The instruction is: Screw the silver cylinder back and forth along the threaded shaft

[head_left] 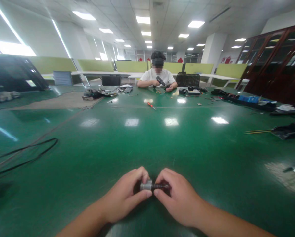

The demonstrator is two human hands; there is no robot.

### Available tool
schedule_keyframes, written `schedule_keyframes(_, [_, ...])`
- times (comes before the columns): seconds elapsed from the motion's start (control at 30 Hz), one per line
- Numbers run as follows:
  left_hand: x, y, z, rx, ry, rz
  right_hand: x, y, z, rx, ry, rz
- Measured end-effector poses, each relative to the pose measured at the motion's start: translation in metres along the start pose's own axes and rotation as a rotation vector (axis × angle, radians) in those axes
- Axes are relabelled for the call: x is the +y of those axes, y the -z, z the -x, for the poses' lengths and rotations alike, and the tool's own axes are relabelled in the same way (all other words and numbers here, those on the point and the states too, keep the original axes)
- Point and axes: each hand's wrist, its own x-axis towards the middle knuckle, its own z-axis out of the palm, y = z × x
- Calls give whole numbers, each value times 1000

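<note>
Low in the middle of the head view, both hands meet at one small part, a silver metal cylinder with a dark ribbed shaft (146, 185). My left hand (126, 194) pinches the silver cylinder between thumb and fingers. The dark ribbed end, pointing right, is gripped by my right hand (179, 196), its thumb below and fingers above. The part lies roughly level, just over the green tabletop (147, 151). Its outer ends are partly hidden by my fingers, and I cannot tell whether it is one piece or two.
Across the table sits a person (158, 77) holding a dark power tool (160, 80). An orange-handled screwdriver (151, 105) lies mid-table. A black cable (38, 153) loops at left. Electronic parts (94, 93) lie at the far left; a black tray (251, 100) is at the right.
</note>
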Motion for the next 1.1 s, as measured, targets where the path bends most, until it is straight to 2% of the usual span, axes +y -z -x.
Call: schedule_keyframes(1.1, [-2,1,1,38,-27,93,-4,4,-1,-6,-33,-30])
